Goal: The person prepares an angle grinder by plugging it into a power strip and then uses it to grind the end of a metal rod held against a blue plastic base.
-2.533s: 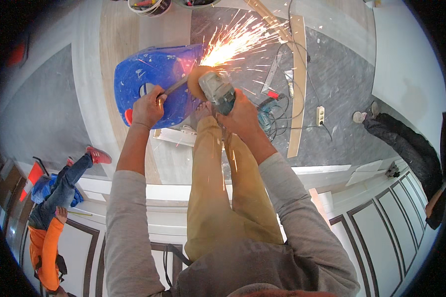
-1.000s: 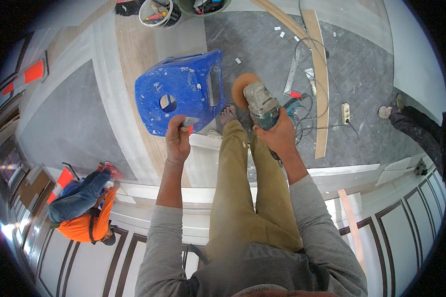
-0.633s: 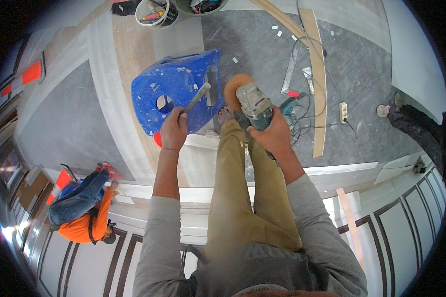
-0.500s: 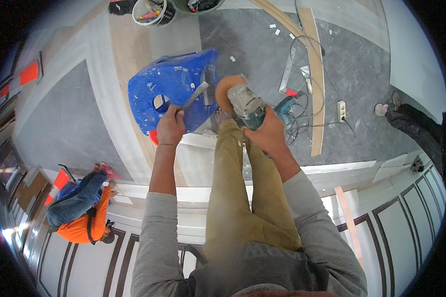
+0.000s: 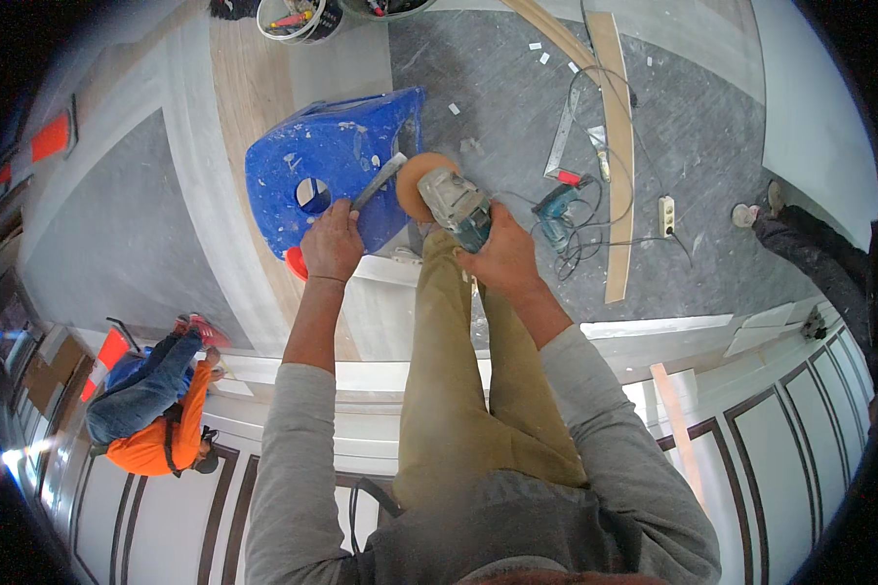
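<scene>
My left hand [image 5: 334,240] is closed round one end of a narrow, flat metal blade [image 5: 378,182], which points up and right over an upturned blue plastic stool [image 5: 293,146]. Whatever grip the blade has is hidden in my fingers. My right hand [image 5: 505,255] grips an angle grinder [image 5: 458,207] by its teal body. The grinder's round orange disc [image 5: 417,183] is right beside the blade's far end; whether they touch I cannot tell. White smears and specks mark the stool, which has a round hole.
A teal power tool [image 5: 556,216] lies among loose cables, near a metal square [image 5: 561,136] and a long wooden strip [image 5: 618,195]. A white power strip [image 5: 666,216] is farther right. Buckets [image 5: 302,21] stand at the back. A person in orange [image 5: 161,444] sits left; another person's legs [image 5: 810,239] show right.
The grinder and my right hand have moved left, bringing the orange disc close to the blade's end. My left hand keeps its hold on the blade.
</scene>
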Available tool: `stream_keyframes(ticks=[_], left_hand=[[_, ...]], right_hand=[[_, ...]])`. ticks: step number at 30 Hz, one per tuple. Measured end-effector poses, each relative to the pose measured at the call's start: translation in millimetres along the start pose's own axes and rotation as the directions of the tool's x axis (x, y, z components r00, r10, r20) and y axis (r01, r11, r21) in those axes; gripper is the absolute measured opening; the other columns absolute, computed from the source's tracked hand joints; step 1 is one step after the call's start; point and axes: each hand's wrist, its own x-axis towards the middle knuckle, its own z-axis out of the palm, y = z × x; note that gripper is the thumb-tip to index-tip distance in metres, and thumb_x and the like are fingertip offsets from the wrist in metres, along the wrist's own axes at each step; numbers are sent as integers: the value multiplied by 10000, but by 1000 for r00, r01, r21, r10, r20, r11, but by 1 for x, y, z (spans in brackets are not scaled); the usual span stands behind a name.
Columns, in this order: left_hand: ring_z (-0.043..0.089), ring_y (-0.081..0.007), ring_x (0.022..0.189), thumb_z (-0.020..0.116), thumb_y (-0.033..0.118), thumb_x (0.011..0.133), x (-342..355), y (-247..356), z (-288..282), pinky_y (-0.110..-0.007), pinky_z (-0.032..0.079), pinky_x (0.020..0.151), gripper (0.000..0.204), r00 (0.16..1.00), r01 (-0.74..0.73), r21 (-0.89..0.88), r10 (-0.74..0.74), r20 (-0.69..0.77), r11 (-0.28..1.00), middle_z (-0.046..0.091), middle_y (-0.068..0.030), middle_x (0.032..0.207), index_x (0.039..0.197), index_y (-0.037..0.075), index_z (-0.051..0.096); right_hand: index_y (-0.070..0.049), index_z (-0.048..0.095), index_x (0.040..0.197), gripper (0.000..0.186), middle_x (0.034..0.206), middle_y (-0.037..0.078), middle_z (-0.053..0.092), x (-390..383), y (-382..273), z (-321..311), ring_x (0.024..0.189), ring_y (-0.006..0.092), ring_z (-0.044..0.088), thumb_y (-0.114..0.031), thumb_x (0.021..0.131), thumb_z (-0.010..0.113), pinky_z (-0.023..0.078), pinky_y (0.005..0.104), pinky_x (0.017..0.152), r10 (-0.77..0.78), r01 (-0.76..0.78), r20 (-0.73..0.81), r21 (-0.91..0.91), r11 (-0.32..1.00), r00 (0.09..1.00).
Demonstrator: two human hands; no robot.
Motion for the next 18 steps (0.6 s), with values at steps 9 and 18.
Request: stream_keyframes(ticks=[9,18], left_hand=[[660,-381,836,519,226,940,0,2,3,-499,527,698,155,1000,-7,43,8,-28,999,675,-153,925,987,86,564],[659,-369,815,529,224,938,-1,-1,6,-494,528,677,130,998,-33,45,36,-59,998,672,-140,911,978,104,558]], right_hand=[[4,528,1164,626,1073,242,633,7,-21,-8,1028,430,616,-203,637,796,487,487,891,-11,14,-24,117,993,1000],[-25,549,1122,574,1036,226,639,7,-19,-8,984,418,633,-202,635,795,511,471,846,19,-19,-4,59,998,1000]])
